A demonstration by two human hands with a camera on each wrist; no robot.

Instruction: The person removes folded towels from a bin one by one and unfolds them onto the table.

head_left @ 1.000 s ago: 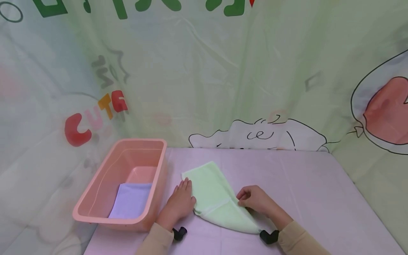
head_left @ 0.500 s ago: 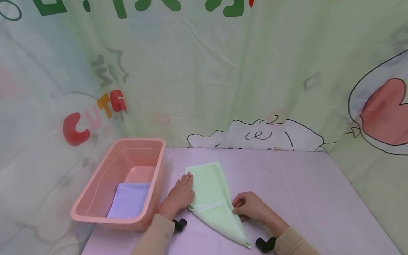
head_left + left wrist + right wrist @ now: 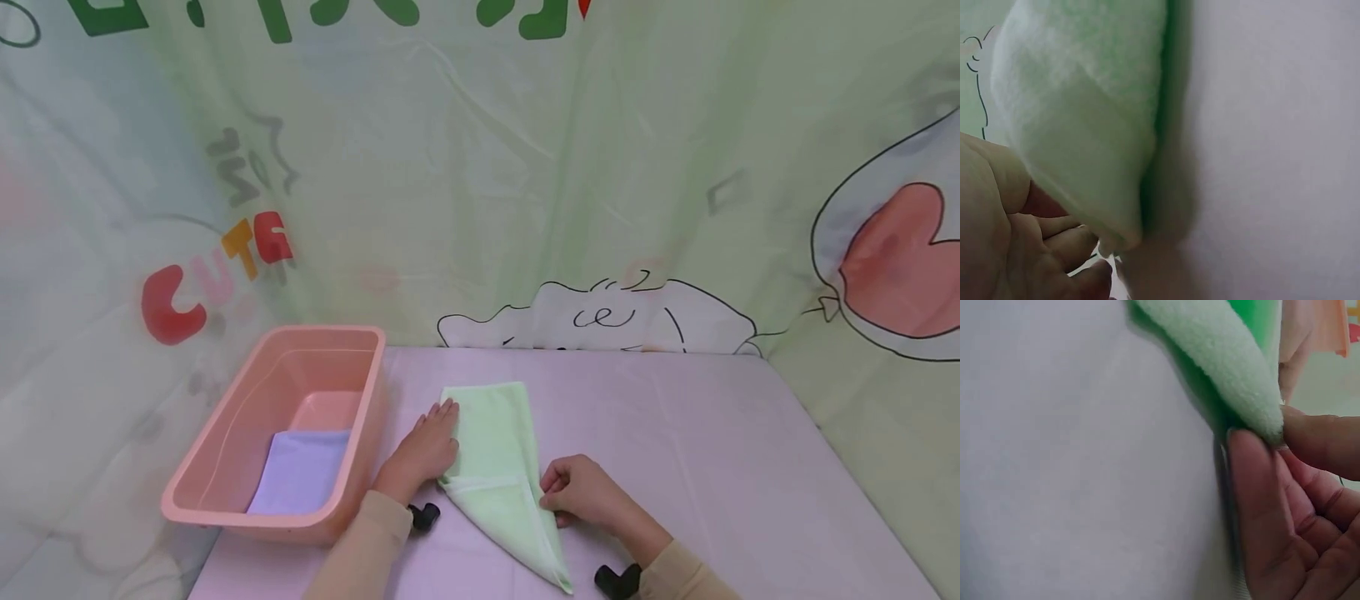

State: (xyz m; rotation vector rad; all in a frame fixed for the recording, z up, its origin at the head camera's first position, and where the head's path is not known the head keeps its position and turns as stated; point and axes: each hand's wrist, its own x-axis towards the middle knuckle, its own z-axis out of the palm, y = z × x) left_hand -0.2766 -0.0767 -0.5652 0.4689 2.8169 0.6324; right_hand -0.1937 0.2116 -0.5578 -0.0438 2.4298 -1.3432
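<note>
A pale green towel (image 3: 491,433), folded into a long shape with a point toward the person, lies on the lilac table. My left hand (image 3: 423,454) rests on its left edge, fingers straight along the cloth. In the left wrist view a fold of the towel (image 3: 1079,119) covers part of that hand (image 3: 1022,237). On the towel's right edge, my right hand (image 3: 588,496) pinches the cloth. The right wrist view shows its thumb and forefinger at the rolled towel edge (image 3: 1229,369), the other fingers curled in.
A pink plastic basin (image 3: 360,467) stands at the left of the table, with a folded lilac cloth (image 3: 303,471) inside. Behind the table (image 3: 645,417) hangs a printed curtain (image 3: 495,192). Black wrist cameras show beside both wrists.
The towel has turned, its pointed end swinging left and toward the person. My right hand has moved left and slightly nearer with the edge. The left hand stays on the left edge.
</note>
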